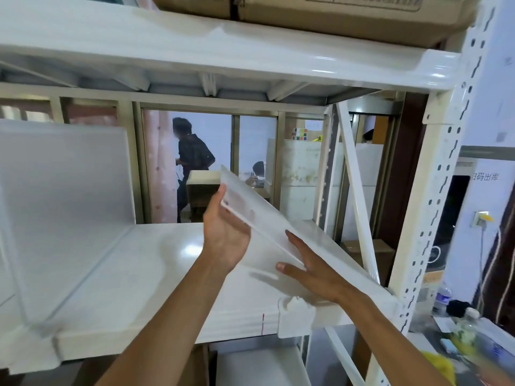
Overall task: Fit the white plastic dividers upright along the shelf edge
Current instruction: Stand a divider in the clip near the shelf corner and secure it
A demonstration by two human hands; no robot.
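Observation:
A white translucent plastic divider (259, 207) is tilted over the white shelf (133, 280), its far end raised and its near end low by the front edge. My left hand (225, 235) supports its left face from below with the thumb against the panel. My right hand (309, 268) presses flat on the near right part of the divider, fingers spread. A white clip foot (295, 316) hangs over the shelf's front lip under my right wrist. Another divider (64, 199) stands upright at the left of the shelf.
The upper shelf (223, 51) carries cardboard boxes (334, 12) close overhead. A perforated white upright post (434, 218) and a diagonal brace (356, 190) bound the right side. A person (192, 154) stands beyond the shelf. Bottles and clutter lie on a table at lower right (459, 324).

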